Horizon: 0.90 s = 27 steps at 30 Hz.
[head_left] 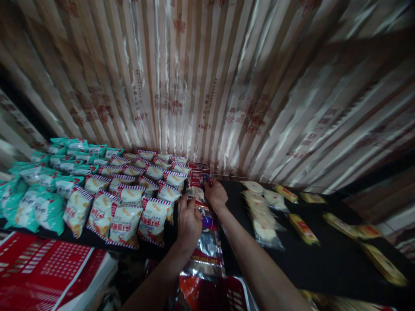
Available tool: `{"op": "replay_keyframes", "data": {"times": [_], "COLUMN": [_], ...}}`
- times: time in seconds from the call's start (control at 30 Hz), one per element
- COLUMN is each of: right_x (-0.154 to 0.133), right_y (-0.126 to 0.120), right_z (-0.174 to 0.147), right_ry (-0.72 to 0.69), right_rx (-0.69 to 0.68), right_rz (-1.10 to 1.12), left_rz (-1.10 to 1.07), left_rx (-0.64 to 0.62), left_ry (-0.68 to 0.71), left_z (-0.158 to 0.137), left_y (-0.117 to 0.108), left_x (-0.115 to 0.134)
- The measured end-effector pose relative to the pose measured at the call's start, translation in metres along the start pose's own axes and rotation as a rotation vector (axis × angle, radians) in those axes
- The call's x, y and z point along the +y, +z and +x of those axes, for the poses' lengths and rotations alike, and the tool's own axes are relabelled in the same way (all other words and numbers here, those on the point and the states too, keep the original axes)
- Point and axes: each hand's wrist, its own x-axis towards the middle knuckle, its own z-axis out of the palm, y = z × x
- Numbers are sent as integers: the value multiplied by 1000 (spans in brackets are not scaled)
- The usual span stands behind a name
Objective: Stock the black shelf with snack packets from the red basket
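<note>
A dark red flat food packet (197,181) lies at the back of the black table, between my two hands. My right hand (215,195) has its fingers closed on the packet's right edge. At the lower left edge my left hand (189,222) is closed against it, fingers bent and partly hidden. Nearer to me, between my forearms, shiny silver packets (205,248) lie in a column, one with a purple patch. Another dark red packet (197,165) shows just behind the held one.
Left of my hands stand rows of white snack bags (126,224) with striped edges, then teal bags (48,207). To the right lie clear packs of pale rounds (264,229) and yellow packets (303,229). A red-printed box (42,268) is at lower left. A striped curtain (194,86) hangs behind.
</note>
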Motion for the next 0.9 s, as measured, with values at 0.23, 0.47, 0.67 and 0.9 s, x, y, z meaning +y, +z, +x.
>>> {"op": "replay_keyframes", "data": {"times": [0.23, 0.47, 0.67, 0.9], "right_x": [-1, 3, 14, 48], "right_y": [7, 11, 19, 7], "right_z": [-1, 4, 7, -32], "right_ry": [1, -36, -147, -191], "right_rx": [64, 97, 123, 349], "right_rz": [31, 24, 152, 638], "left_rz": [65, 122, 296, 200], "left_rx": [-96, -152, -149, -39], "left_ry": [76, 84, 172, 348], "left_z": [-5, -1, -4, -35], "left_y": [4, -1, -2, -22], "left_x": [0, 4, 7, 20]}}
